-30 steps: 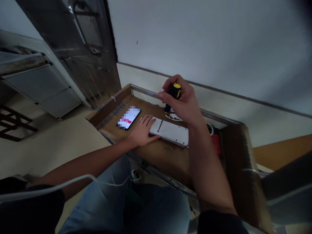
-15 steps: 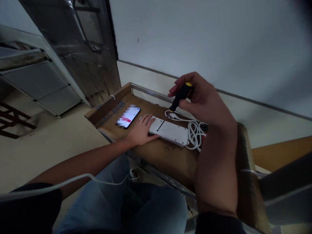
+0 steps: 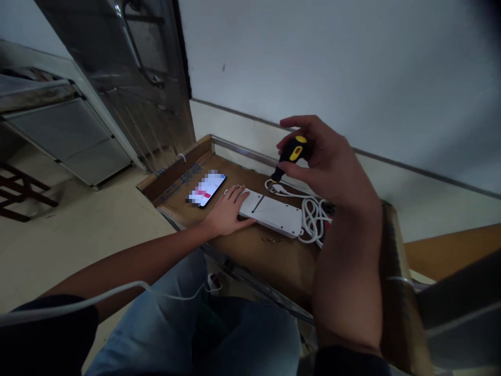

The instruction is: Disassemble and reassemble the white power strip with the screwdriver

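A black and yellow screwdriver (image 3: 291,155) is held at its handle by my right hand (image 3: 323,156), between thumb and fingers. Its shaft slants down and left, and the tip meets the white power strip (image 3: 277,213) at a hole in its upper face. My left hand (image 3: 229,211) lies with spread fingers over the strip's left end, pressing on it. The strip rests on brown cardboard, with several screw holes showing. Several small screws (image 3: 272,240) lie just in front of it. Its coiled white cord (image 3: 313,219) with a plug (image 3: 277,189) sits to the right and behind.
A lit phone (image 3: 207,189) lies left of my left hand. The cardboard-lined cart (image 3: 250,250) has a raised left edge and a metal rail along the wall. A white cable (image 3: 117,290) hangs across my left arm. A wooden stool (image 3: 23,193) stands far left.
The screwdriver handle has turned in my right hand, and its yellow side patch now shows. My right fingers have stretched out more. My left hand stays on the strip.
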`<act>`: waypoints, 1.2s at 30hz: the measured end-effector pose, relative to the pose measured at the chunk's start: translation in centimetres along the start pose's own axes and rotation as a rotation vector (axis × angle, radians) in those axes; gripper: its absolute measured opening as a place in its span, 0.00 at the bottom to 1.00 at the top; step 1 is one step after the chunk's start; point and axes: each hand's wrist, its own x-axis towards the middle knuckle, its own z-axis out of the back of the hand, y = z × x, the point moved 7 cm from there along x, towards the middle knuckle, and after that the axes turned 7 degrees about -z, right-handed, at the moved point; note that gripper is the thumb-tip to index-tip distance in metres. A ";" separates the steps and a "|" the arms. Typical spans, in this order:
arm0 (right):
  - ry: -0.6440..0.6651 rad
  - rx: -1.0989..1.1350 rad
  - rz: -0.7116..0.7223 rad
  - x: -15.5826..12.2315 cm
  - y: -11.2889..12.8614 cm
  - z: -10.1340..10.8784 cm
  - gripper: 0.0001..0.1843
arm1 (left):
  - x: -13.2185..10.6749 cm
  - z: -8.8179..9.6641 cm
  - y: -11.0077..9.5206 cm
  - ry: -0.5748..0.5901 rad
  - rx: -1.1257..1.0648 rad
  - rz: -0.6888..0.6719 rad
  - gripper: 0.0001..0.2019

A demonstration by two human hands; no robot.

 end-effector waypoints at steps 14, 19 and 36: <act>-0.206 -0.200 -0.016 0.7 0.1 -0.5 0.21 | 0.1 0.3 -0.3 -0.005 0.004 0.004 0.46; -0.190 -0.272 -0.009 0.3 0.1 0.2 0.22 | 0.1 0.2 -0.2 0.002 0.009 0.010 0.47; -0.235 -0.415 0.083 0.2 1.1 -0.5 0.19 | 0.0 0.2 -0.2 -0.021 0.001 0.002 0.47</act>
